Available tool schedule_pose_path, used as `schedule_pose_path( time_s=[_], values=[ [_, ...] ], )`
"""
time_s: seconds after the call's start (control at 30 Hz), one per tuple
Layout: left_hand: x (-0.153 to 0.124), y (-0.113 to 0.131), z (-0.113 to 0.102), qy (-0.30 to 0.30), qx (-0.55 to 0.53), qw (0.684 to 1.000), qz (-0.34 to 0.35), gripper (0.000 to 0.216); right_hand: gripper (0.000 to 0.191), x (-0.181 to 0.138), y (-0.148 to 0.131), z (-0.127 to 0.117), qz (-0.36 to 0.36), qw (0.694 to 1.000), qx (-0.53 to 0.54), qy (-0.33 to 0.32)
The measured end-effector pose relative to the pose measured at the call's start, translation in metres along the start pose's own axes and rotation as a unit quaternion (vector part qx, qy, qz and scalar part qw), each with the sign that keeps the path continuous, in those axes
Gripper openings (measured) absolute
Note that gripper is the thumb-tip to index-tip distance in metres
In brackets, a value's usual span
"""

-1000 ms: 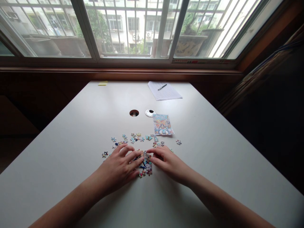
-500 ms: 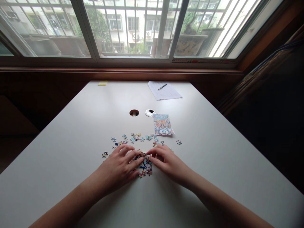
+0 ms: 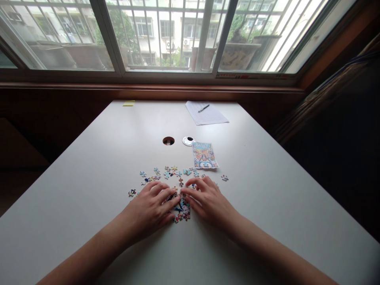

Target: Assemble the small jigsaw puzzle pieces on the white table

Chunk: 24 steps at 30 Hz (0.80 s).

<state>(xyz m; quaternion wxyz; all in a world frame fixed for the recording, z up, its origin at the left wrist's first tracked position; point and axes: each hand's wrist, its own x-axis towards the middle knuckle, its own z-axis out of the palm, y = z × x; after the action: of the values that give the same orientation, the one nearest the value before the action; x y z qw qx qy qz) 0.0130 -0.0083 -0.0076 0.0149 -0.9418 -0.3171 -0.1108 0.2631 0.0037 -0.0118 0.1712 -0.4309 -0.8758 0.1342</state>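
A partly joined jigsaw puzzle (image 3: 184, 209) with a busy, many-coloured picture lies on the white table near its middle. My left hand (image 3: 156, 202) rests over its left side with fingers spread, hiding that part. At the puzzle's upper right edge is my right hand (image 3: 206, 198), its fingers apart and the fingertips touching or just above the pieces. A single brownish puzzle piece (image 3: 181, 182) lies apart, just beyond the fingertips of both hands. Several loose light-blue puzzle pieces (image 3: 172, 173) are scattered past my hands.
A picture sheet (image 3: 205, 155) lies beyond the loose pieces, beside a round silver cover (image 3: 188, 141) and a cable hole (image 3: 168, 141). Farther back are white papers (image 3: 212, 114) with a pen (image 3: 203, 108), and a yellow note (image 3: 129, 103). One stray piece (image 3: 225, 178) sits right.
My right hand's fingers have spread and shifted slightly left at the puzzle's edge. The brownish piece now shows apart above the puzzle. My left hand stays in place.
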Motion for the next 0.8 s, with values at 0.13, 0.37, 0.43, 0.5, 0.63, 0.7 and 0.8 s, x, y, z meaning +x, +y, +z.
schedule_pose_path(
  time_s=[0.13, 0.37, 0.43, 0.5, 0.63, 0.7, 0.8],
  values=[
    [-0.001, -0.003, -0.002, 0.007, -0.016, 1.0, 0.015, 0.034, 0.026, 0.0, 0.003, 0.0, 0.011, 1.0, -0.019, 0.011],
    [-0.005, -0.019, -0.003, 0.047, -0.058, 0.997, 0.023, 0.019, 0.028, -0.006, 0.007, -0.005, 0.007, 1.0, -0.005, 0.013],
    [-0.005, -0.024, -0.004, 0.055, -0.071, 0.996, 0.007, 0.018, 0.032, -0.009, 0.007, -0.005, 0.004, 1.0, 0.004, 0.007],
    [-0.005, -0.029, -0.005, 0.061, -0.075, 0.995, -0.022, 0.016, 0.039, -0.01, 0.007, -0.005, 0.001, 1.0, 0.011, -0.003],
    [-0.006, -0.03, -0.008, 0.05, -0.074, 0.993, -0.071, 0.018, 0.046, -0.011, 0.005, -0.002, 0.0, 1.0, 0.013, -0.024],
    [-0.007, -0.029, -0.009, 0.036, -0.081, 0.993, -0.081, 0.019, 0.047, -0.01, 0.004, -0.002, 0.002, 1.0, 0.013, -0.028],
    [-0.008, -0.027, -0.009, 0.015, -0.099, 0.991, -0.086, 0.022, 0.047, -0.01, 0.003, -0.003, -0.001, 0.999, 0.019, -0.032]
  ],
)
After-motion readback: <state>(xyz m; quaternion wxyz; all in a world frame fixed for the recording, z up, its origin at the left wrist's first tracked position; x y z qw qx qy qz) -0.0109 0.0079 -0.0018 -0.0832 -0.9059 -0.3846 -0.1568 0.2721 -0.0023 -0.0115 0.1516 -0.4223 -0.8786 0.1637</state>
